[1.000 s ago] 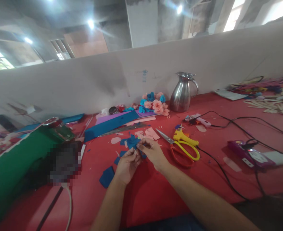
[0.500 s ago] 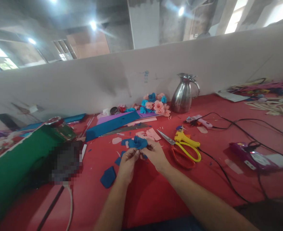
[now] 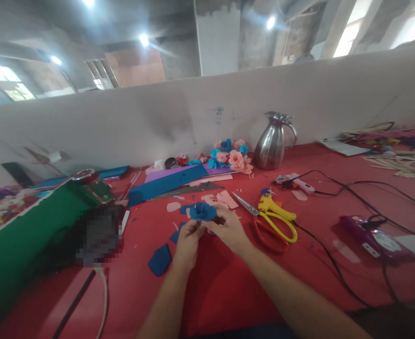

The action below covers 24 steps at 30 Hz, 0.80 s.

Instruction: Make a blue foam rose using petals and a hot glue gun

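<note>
A dark blue paper flower (image 3: 203, 211) is pinched at its underside by both hands, above the red table (image 3: 225, 287). My left hand (image 3: 189, 240) grips it from the left with thumb and fingers closed. From the right, my right hand (image 3: 230, 230) closes on the flower's lower edge. The petals face up and away from me; the base is hidden by the fingers. Cut blue paper pieces (image 3: 160, 260) lie left of the hands. Pink paper scraps (image 3: 225, 199) lie just behind them.
Scissors (image 3: 269, 221) and a yellow glue gun (image 3: 276, 207) lie right of the hands, with black cords beyond. A purple power strip (image 3: 373, 238) is farther right. Finished paper flowers (image 3: 234, 157) and a metal jug (image 3: 271, 141) stand at the back. A green box (image 3: 27, 235) fills the left.
The paper flower has been tilted so its round petals show more openly. Both hands stay closed on it, in nearly the same place. The whole view has shifted slightly.
</note>
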Each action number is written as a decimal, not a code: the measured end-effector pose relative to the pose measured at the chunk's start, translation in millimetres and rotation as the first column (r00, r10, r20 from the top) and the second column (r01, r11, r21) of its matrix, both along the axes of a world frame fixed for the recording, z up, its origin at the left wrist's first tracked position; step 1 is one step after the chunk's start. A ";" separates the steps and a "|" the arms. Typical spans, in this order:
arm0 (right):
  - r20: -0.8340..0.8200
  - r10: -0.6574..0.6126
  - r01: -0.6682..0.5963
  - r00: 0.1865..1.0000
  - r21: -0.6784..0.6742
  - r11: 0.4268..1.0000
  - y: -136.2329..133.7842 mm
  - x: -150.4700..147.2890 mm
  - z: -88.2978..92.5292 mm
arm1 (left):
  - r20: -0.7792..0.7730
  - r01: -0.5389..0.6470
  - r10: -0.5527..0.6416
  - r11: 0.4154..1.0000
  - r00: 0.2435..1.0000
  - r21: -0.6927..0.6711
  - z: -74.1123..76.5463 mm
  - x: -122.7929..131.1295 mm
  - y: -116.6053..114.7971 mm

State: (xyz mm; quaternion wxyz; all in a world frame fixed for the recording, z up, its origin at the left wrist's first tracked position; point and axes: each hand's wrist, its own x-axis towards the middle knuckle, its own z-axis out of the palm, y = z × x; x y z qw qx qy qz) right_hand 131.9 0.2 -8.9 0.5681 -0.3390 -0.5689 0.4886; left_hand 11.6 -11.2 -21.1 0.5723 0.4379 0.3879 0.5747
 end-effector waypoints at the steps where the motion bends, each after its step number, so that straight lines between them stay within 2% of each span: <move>1: 0.010 -0.007 0.007 1.000 0.006 1.000 -0.1 -0.1 -0.2 | -0.008 0.000 0.000 1.000 1.000 0.000 0.3 0.1 -0.2; 8: 0.026 -0.038 0.038 0.999 0.003 0.999 -0.6 -1.2 -1.5 | -0.046 0.019 -0.017 0.999 0.999 0.037 1.0 0.6 0.0; 13: -0.096 0.051 -0.064 0.994 -0.134 0.989 0.0 -2.0 0.6 | -0.031 0.041 -0.040 0.998 0.999 0.042 -6.0 -2.8 1.1; 16: -0.140 0.089 -0.112 0.986 -0.166 0.980 0.5 -1.0 2.8 | -0.041 0.055 -0.053 0.997 0.998 0.050 -10.5 -4.6 2.1; 20: -0.108 0.078 -0.090 0.991 -0.110 0.990 0.0 0.8 3.5 | -0.090 0.052 -0.047 0.997 0.995 0.056 -10.1 -4.7 1.9; 24: -0.014 -0.012 0.012 1.000 -0.024 1.000 0.3 1.0 0.5 | -0.105 0.036 -0.030 0.998 0.994 0.060 -6.0 -3.0 0.5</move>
